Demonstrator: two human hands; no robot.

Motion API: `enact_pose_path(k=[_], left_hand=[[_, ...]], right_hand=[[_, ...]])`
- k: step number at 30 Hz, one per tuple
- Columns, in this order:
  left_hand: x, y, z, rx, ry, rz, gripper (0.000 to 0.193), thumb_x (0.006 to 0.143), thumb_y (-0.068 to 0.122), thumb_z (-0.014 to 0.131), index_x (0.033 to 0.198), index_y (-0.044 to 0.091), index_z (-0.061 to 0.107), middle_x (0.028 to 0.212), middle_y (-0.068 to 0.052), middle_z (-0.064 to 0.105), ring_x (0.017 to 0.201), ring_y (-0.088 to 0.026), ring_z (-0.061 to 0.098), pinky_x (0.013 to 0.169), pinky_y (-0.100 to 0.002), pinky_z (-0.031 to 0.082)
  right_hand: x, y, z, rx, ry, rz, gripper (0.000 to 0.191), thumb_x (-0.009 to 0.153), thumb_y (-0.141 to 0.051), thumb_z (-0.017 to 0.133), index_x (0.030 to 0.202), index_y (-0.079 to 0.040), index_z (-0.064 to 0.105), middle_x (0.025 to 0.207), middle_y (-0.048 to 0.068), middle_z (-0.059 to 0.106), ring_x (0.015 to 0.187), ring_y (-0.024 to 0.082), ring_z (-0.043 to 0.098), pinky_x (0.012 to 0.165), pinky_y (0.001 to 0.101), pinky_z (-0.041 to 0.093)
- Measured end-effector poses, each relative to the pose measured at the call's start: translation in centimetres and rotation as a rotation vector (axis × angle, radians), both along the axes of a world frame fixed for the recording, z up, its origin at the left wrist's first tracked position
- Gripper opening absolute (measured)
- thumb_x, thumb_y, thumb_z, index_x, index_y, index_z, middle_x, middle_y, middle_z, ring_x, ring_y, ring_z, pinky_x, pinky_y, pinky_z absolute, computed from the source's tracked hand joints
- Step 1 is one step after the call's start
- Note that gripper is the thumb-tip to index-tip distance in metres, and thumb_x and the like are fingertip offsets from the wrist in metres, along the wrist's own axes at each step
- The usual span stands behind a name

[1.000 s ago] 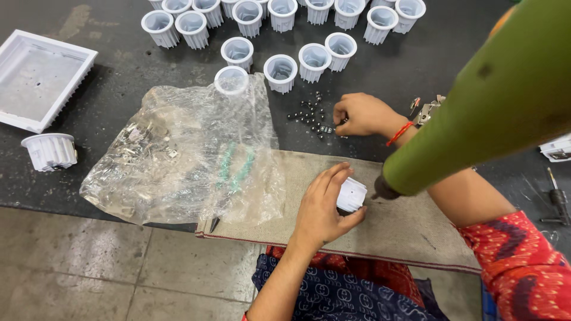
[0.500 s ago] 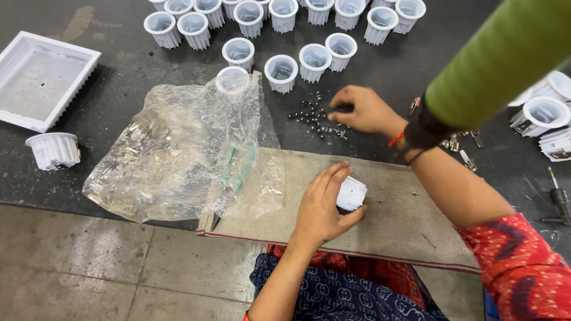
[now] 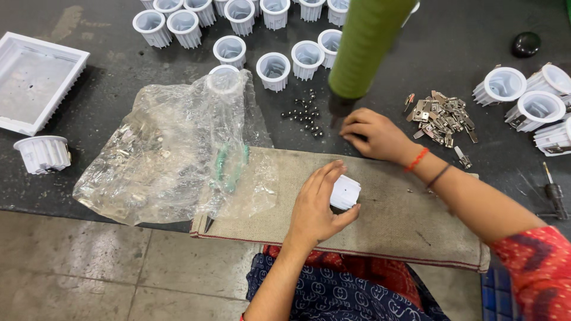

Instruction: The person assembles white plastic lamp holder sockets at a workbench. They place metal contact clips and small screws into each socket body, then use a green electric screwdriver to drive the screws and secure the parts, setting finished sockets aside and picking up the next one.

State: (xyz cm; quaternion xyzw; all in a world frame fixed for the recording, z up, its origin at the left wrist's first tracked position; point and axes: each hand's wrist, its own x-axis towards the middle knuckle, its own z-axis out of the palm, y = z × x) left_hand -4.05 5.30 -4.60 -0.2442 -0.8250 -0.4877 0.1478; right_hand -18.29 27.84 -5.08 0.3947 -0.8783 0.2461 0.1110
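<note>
Right hand (image 3: 372, 135) shifted off screws (image 3: 304, 113), left grip (image 3: 318, 205) clasping housing (image 3: 345, 192)

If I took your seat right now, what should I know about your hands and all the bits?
Left hand holds a white finned housing on the cloth mat.
Right hand rests at the mat's far edge, fingertips by the small dark screws; whether it has one is hidden.
Metal clips lie to its right.
Empty housings stand behind; more at the right.
No screw or clip shows on the held housing.
</note>
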Motion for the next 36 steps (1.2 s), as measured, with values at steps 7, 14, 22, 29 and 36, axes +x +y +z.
enact_pose_path(k=[7, 14, 22, 29, 36], left_hand=[[-0.3, 0.0, -0.4, 0.030, 0.027, -0.021, 0.076, 0.075, 0.026, 0.085, 0.139, 0.002, 0.051, 0.146, -0.018, 0.058, 0.131, -0.039, 0.060, 0.111, -0.047, 0.048], [-0.1, 0.1, -0.4, 0.026, 0.004, -0.026, 0.076, 0.075, 0.024, 0.085, 0.139, 0.003, 0.050, 0.146, -0.018, 0.059, 0.131, -0.039, 0.060, 0.110, -0.047, 0.049], [0.0, 0.2, -0.2, 0.020, 0.003, -0.009, 0.076, 0.075, 0.026, 0.086, 0.138, 0.002, 0.050, 0.147, -0.021, 0.058, 0.132, -0.041, 0.059, 0.111, -0.047, 0.049], [-0.1, 0.2, -0.6, -0.035, -0.034, -0.018, 0.081, 0.081, 0.029, 0.084, 0.146, -0.001, 0.045, 0.149, -0.025, 0.054, 0.136, -0.042, 0.056, 0.114, -0.049, 0.045], [0.2, 0.4, -0.8, -0.016, 0.004, 0.005, 0.088, 0.080, 0.029, 0.085, 0.149, -0.005, 0.042, 0.150, -0.026, 0.055, 0.136, -0.042, 0.057, 0.113, -0.047, 0.047]], right_hand=[[2.2, 3.7, 1.1, -0.070, -0.072, -0.098, 0.015, 0.085, -0.004, 0.074, 0.100, -0.003, 0.073, 0.108, 0.009, 0.071, 0.103, 0.028, 0.068, 0.090, 0.0384, 0.057], [-2.7, 4.6, 1.7, -0.146, 0.018, -0.241, 0.026, 0.090, 0.003, 0.060, 0.111, 0.000, 0.074, 0.113, 0.018, 0.071, 0.101, 0.036, 0.069, 0.089, 0.0422, 0.056], [-1.5, 2.0, -4.1, 0.507, 0.072, -0.143, 0.040, 0.097, -0.024, 0.058, 0.134, -0.008, 0.062, 0.144, 0.014, 0.058, 0.137, 0.033, 0.054, 0.120, 0.0438, 0.042], [-3.0, 11.7, -1.5, 0.248, 0.253, -0.371, 0.050, 0.090, -0.024, 0.064, 0.137, -0.009, 0.056, 0.146, 0.013, 0.052, 0.136, 0.034, 0.049, 0.116, 0.0463, 0.038], [-2.9, 12.3, -1.1, 0.218, 0.156, -0.515, 0.039, 0.084, -0.018, 0.069, 0.122, -0.010, 0.064, 0.131, 0.009, 0.060, 0.126, 0.030, 0.054, 0.109, 0.0437, 0.043]])
